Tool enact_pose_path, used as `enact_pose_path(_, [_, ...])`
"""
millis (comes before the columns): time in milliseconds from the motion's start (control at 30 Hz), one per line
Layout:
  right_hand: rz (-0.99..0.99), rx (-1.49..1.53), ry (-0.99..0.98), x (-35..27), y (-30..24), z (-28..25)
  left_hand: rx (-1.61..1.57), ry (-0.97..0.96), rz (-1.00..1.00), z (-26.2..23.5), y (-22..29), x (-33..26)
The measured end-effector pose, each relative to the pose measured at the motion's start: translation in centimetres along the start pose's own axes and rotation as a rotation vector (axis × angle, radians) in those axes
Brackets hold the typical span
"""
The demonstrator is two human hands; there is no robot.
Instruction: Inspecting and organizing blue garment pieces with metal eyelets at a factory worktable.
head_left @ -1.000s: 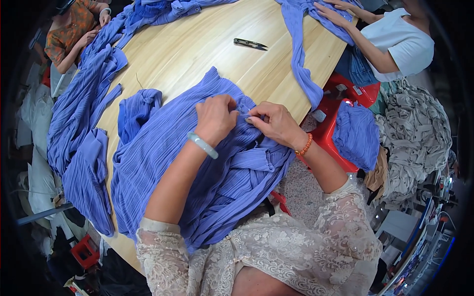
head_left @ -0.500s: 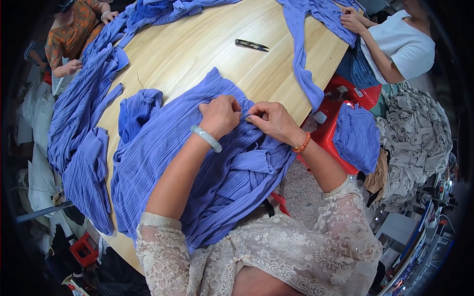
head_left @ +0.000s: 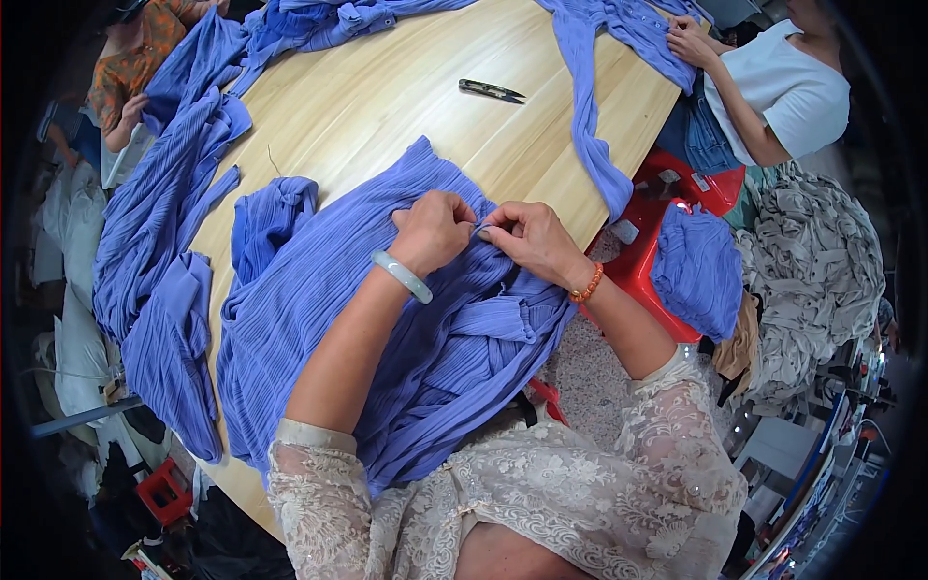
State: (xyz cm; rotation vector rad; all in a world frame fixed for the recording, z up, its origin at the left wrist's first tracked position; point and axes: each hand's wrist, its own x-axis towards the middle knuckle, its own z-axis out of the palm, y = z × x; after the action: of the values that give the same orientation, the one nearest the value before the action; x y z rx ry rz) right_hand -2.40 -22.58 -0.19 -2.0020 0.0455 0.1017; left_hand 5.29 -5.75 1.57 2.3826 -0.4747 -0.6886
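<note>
A blue-purple pleated garment [head_left: 319, 280] lies spread over the near table edge and my lap. My left hand [head_left: 434, 230], with a pale bangle on its wrist, is closed on the garment's far right edge. Close beside it, my right hand [head_left: 537, 240], below which sits an orange beaded bracelet, pinches the same edge between thumb and forefinger. The fingertips nearly meet; any small detail between them is too small to make out. A folded sleeve or cuff [head_left: 498, 319] of the garment lies below my right hand.
Thread snips [head_left: 491, 91] lie on the wooden table [head_left: 387, 106]. More blue-purple garments [head_left: 159, 232] line its left side. A co-worker in white [head_left: 783, 92] handles one at the right; another [head_left: 135, 72] sits far left. Red stools [head_left: 628, 290] and grey cloth piles [head_left: 812, 271] stand right.
My hands stay at the same edge, with barely a shift. The co-worker at the far left has raised a piece of blue-purple cloth.
</note>
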Motion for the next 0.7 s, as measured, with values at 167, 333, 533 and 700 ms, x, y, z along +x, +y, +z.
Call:
enact_pose_path(167, [0.053, 0.07, 0.0, 0.5, -0.5, 0.0, -0.198, -0.037, -0.001, 0.1, -1.5, 0.5])
enact_pose_path(333, [0.051, 0.025, 0.01, 0.6, -0.9, -0.2, -0.309, -0.096, 0.027, -0.1, -2.1, 1.3])
enact_pose_path(533, [0.068, 0.076, -0.032, 0.7, 0.0, -0.3, -0.296, -0.071, 0.047, 0.0, -2.2, 0.8])
enact_pose_path(700, [0.1, 0.164, -0.053, 1.0, 1.1, 0.1, -0.341, -0.075, 0.041, 0.8, -3.1, 1.2])
